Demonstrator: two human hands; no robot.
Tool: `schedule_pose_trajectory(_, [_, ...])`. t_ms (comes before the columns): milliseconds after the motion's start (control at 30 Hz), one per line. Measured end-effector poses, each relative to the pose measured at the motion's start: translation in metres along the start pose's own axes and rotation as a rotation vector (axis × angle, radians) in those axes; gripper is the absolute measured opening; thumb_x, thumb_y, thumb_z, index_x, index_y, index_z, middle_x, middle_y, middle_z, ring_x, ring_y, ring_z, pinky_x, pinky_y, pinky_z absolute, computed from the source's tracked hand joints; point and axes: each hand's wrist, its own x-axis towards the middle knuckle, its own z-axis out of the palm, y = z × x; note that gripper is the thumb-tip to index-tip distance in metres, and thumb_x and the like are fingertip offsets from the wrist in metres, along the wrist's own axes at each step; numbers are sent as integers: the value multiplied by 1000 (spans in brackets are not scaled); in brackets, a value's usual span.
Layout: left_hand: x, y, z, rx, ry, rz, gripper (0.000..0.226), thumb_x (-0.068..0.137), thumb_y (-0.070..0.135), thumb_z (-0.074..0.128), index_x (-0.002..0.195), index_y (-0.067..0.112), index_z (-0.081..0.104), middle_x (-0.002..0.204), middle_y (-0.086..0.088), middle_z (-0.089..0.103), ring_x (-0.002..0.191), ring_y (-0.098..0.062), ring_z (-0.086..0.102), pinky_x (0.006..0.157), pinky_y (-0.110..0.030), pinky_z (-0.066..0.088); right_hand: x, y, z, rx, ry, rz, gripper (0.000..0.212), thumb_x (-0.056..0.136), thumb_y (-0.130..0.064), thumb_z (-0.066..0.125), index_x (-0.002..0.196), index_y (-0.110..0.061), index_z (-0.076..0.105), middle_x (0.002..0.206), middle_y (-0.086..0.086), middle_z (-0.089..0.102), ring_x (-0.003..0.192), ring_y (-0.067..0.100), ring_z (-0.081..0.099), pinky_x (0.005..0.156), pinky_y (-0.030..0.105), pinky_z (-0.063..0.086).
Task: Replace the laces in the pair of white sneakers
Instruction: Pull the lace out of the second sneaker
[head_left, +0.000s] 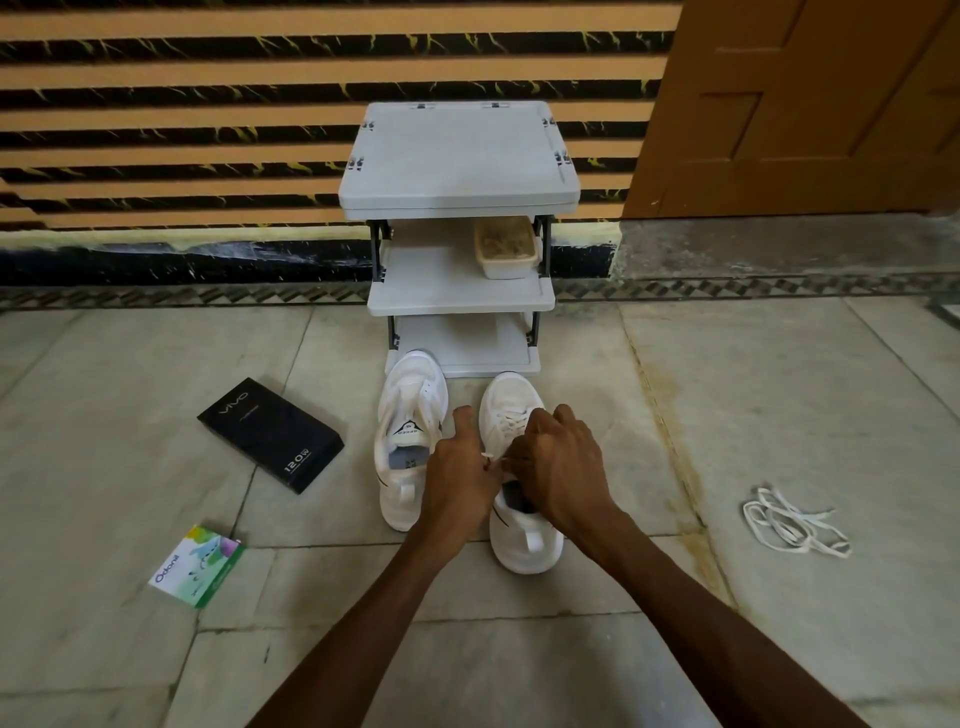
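Sneakers (410, 441) on the floor (727, 415), toes to the grey rack (457, 156), black box (270, 434) left, loose laces (795, 522) right; your left hand (457, 478) and right hand (561, 467), fingers curled, cover the white right shoe (524, 545), pinching its lace (488, 457)

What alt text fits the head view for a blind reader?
The left hand and right hand pinch the lace of one white sneaker, the other sneaker beside it. Loose laces lie at right; a grey rack stands behind.

the white left sneaker (413, 395) and white right sneaker (511, 397) have matt mesh cloth toes and smoother side panels. the loose flat white laces (776, 522) look woven; the grey three-shelf rack (460, 156) is matt plastic, the black box (270, 434) matt cardboard.
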Motion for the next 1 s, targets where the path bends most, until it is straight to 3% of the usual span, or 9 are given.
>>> schedule_pose_trajectory(167, [-2,5,-1,80,6,18,67,87,21,70,142,16,31,97,-10,69,88,-25,67,74,-34,55,12,18,-14,496,181,338,16,70,-7,77,77,-21,71,83,-3,59,76,5,50,61,14,40])
schedule_pose_trajectory(267, [-3,7,-1,102,4,22,67,87,13,67,143,14,30,93,-11,69,88,-26,66,79,-40,55,29,33,-32,1322,393,768,23,84,3,62,72,-15,70,79,1,66,71,9,61,75,30,55])
schedule_pose_trajectory(367, [-4,8,-2,116,15,15,69,86,10,65,144,13,29,96,-11,69,89,-26,66,78,-37,54,30,26,-35,2070,287,973,26,94,5,48,72,-7,55,68,4,55,57,11,56,69,28,57])
schedule_pose_trajectory(467, [-4,7,-3,112,16,-4,67,85,12,67,142,11,31,98,-12,69,92,-26,66,77,-32,52,20,20,-28,1671,81,787,25,84,3,43,66,-13,48,64,5,52,50,14,44,49,24,38])
schedule_pose_trajectory(567, [-4,7,-4,93,10,-42,63,86,19,69,139,10,36,102,-11,69,98,-25,66,77,-26,47,12,20,-13,681,-84,296,18,91,-22,61,75,-19,66,68,-2,67,58,8,59,58,22,46])
schedule_pose_trajectory(667, [-4,9,-3,118,9,-77,53,87,29,70,130,7,48,103,-11,70,101,-24,65,79,-26,46,3,10,-2,313,-220,165,15,83,-34,70,91,-22,75,86,1,73,72,17,66,64,21,47])
schedule_pose_trajectory(833, [-5,11,-4,148,19,-103,36,85,18,70,116,3,59,99,-11,71,97,-24,65,79,-30,49,-3,14,4,287,-148,147,18,65,-27,78,79,-19,69,78,-3,66,64,14,57,54,21,39])
schedule_pose_trajectory(900, [-5,9,-3,141,21,-104,25,83,15,68,104,2,62,90,-13,71,92,-26,65,74,-33,49,-8,17,6,646,21,329,9,76,-6,67,74,-14,65,74,-3,64,66,12,57,58,21,44])
schedule_pose_trajectory(1000, [-4,4,-3,193,56,-79,8,81,11,64,80,3,61,78,-13,67,79,-28,64,62,-33,42,-5,25,3,1452,312,945,22,89,0,52,73,-11,60,68,1,50,62,13,43,56,24,43])
